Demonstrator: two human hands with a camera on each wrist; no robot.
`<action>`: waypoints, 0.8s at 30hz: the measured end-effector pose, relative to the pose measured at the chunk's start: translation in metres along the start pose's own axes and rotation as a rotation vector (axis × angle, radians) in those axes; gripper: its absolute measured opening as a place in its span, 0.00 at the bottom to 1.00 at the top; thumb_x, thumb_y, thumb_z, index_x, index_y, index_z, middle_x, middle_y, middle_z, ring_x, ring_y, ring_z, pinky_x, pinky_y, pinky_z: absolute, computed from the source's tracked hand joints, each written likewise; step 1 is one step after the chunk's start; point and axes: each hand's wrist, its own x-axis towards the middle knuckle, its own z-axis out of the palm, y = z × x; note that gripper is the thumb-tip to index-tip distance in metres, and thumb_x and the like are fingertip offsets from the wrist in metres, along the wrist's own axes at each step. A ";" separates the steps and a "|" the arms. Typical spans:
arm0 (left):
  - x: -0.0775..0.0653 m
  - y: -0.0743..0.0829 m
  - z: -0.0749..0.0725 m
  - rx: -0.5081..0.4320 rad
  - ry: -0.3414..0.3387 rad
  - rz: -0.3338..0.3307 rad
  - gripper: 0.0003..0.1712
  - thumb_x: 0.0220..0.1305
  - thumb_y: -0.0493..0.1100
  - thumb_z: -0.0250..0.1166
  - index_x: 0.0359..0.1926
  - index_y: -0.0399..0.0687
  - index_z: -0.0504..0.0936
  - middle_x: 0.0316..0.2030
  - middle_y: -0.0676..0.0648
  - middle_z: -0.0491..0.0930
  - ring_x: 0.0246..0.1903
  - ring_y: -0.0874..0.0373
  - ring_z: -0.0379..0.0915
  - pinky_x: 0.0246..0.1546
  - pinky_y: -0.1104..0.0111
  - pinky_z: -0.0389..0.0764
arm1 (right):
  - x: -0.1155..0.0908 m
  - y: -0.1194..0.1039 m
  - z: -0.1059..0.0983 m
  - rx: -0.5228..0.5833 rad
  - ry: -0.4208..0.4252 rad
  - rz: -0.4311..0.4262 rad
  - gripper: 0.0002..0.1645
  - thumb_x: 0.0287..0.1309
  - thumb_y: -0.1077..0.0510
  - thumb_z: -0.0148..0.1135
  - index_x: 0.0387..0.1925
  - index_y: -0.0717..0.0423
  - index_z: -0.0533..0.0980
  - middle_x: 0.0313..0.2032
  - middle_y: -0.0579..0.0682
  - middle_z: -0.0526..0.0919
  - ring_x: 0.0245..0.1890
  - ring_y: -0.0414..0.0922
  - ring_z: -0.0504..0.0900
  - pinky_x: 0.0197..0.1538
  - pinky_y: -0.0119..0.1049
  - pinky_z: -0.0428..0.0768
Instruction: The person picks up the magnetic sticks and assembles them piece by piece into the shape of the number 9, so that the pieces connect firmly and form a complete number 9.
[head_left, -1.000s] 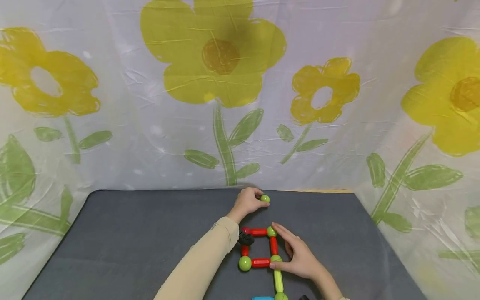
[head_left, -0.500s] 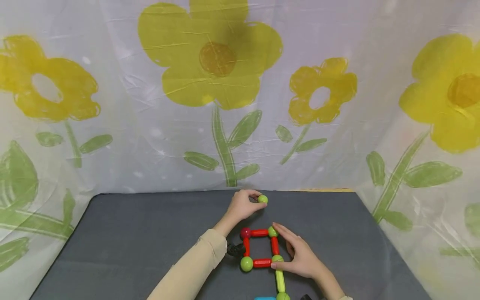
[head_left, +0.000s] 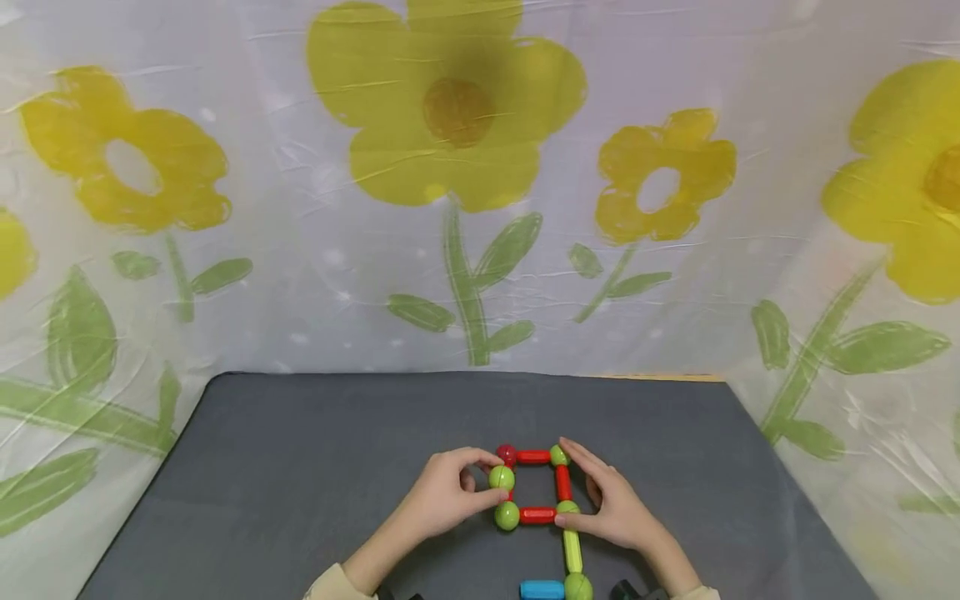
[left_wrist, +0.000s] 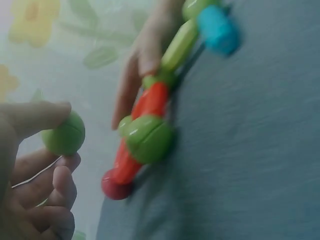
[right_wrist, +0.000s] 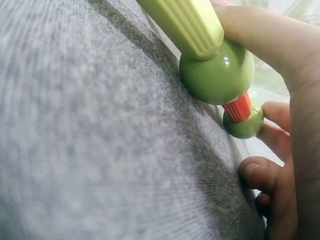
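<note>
My left hand (head_left: 442,493) pinches a green ball (head_left: 502,477) between thumb and fingertips. In the left wrist view this ball (left_wrist: 65,134) is held apart from the other pieces. On the table lies a square frame of red sticks (head_left: 537,515) joined by balls, one of them a red ball (head_left: 506,455) at the far left corner. A green ball (head_left: 507,516) forms the near left corner. My right hand (head_left: 615,508) spans the frame's right side, thumb at the near green ball (right_wrist: 215,72) and fingertips at the far green ball (right_wrist: 244,120).
From the frame's near right corner a yellow-green stick (head_left: 572,551) runs toward me to another green ball (head_left: 578,586). A blue stick (head_left: 542,590) joins that ball on the left. The dark grey table (head_left: 337,433) reaches a flower-printed curtain (head_left: 360,250) behind.
My left hand has come back from the table's far edge toward me with the green ball, now over the frame's left side. The right hand has kept its place on the frame.
</note>
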 end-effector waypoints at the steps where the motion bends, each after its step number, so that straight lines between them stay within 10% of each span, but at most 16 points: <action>1: -0.008 0.000 0.002 -0.014 -0.023 0.002 0.19 0.63 0.51 0.79 0.53 0.54 0.90 0.40 0.56 0.85 0.15 0.67 0.66 0.17 0.72 0.70 | 0.000 0.000 0.000 -0.002 0.001 0.001 0.58 0.56 0.45 0.82 0.82 0.53 0.62 0.77 0.56 0.69 0.17 0.31 0.62 0.29 0.35 0.67; 10: -0.059 -0.014 0.022 -0.143 -0.233 -0.026 0.15 0.65 0.48 0.77 0.52 0.55 0.89 0.37 0.62 0.81 0.22 0.69 0.67 0.24 0.75 0.72 | -0.001 -0.005 -0.001 -0.024 0.010 0.015 0.58 0.57 0.45 0.81 0.81 0.54 0.63 0.75 0.54 0.71 0.18 0.30 0.62 0.29 0.35 0.66; 24: -0.067 -0.034 0.042 -0.157 -0.250 0.013 0.14 0.62 0.49 0.80 0.48 0.57 0.92 0.32 0.65 0.79 0.21 0.72 0.63 0.25 0.77 0.68 | -0.001 -0.005 -0.002 -0.027 0.013 -0.003 0.58 0.57 0.46 0.81 0.81 0.56 0.62 0.77 0.57 0.69 0.18 0.32 0.62 0.29 0.35 0.65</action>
